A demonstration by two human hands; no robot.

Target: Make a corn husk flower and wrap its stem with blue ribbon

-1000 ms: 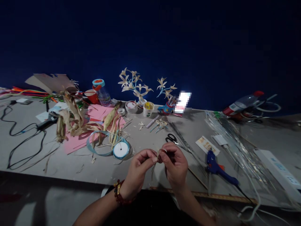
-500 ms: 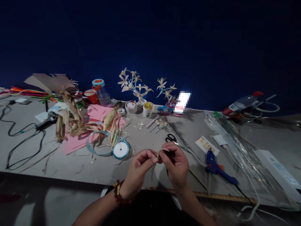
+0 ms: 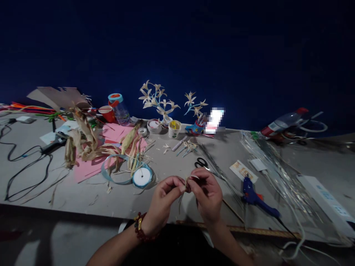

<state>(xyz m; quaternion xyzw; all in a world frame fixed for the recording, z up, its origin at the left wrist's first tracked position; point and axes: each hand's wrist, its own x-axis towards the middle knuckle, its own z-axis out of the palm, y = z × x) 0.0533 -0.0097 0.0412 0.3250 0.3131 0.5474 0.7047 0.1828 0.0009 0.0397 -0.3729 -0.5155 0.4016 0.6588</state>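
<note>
Close together above the table's front, both my hands pinch a small pale corn husk piece [image 3: 195,177]. My left hand [image 3: 166,195] is closed on its lower part, where a thin tail hangs under the fingertips. My right hand [image 3: 209,194] grips the upper part, and a pale curved tip shows over its fingers. How the piece is folded or joined is hidden by the fingers. Black-handled scissors [image 3: 201,162] lie just beyond my right hand. A spool of light blue ribbon [image 3: 142,176] is left of my left hand.
Husk flowers [image 3: 159,98] stand at the back near paper cups [image 3: 175,129]. Dry corn husks [image 3: 85,136] lie on pink paper [image 3: 83,171] at left. To the right are a blue glue gun [image 3: 253,195], wires [image 3: 280,173] and a bottle [image 3: 285,123]. A ruler [image 3: 249,230] lines the front edge.
</note>
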